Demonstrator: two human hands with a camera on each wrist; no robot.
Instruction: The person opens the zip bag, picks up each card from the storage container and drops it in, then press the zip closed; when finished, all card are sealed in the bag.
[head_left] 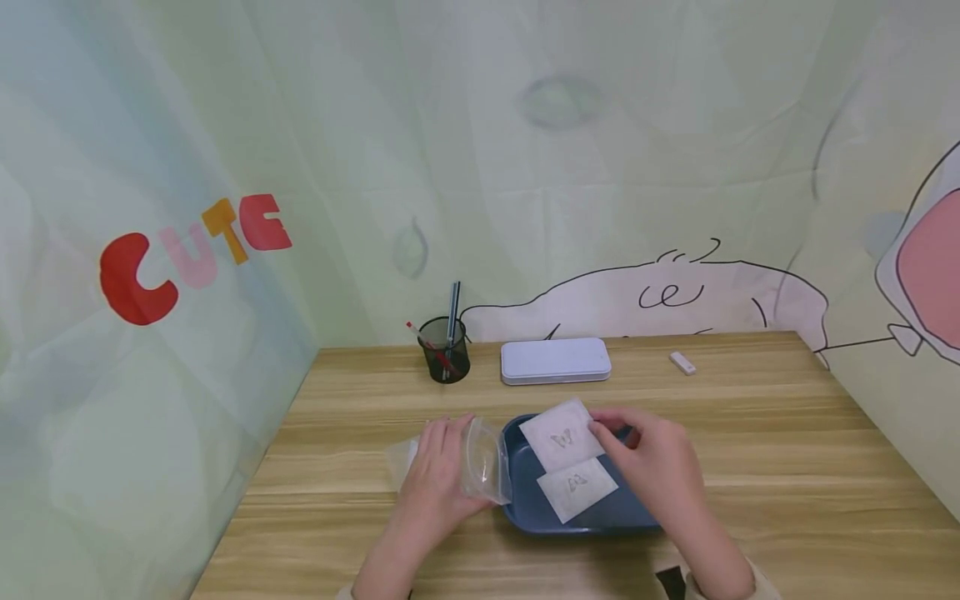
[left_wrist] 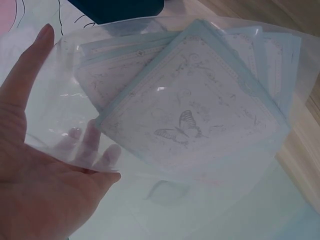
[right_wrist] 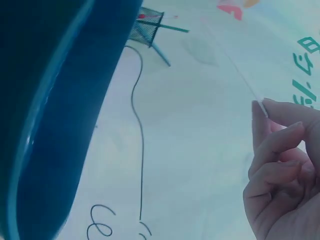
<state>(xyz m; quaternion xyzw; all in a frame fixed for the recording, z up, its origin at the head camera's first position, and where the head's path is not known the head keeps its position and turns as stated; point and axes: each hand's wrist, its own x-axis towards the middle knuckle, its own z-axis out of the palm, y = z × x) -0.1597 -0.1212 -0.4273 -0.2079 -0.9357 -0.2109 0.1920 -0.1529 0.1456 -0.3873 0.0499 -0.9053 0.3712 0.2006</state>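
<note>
My left hand (head_left: 438,471) grips a clear plastic bag (head_left: 486,467) beside the left end of a dark blue tray (head_left: 525,515). Seen through the film in the left wrist view, several square papers (left_wrist: 200,90) with pale blue borders and a butterfly print lie fanned inside the bag. Above the tray, my right hand (head_left: 658,458) pinches a white square butterfly-print paper (head_left: 558,433) by its right corner. The right wrist view shows this paper edge-on, between thumb and index finger. A second butterfly-print paper (head_left: 576,492) is in the tray, partly covered by the held one.
Behind the tray lies a white flat case (head_left: 555,362). A black mesh pen cup (head_left: 446,354) with a red pencil and dark pens stands to its left. A small white eraser-like block (head_left: 682,363) lies at the back right. Printed cloth surrounds the wooden table (head_left: 787,450).
</note>
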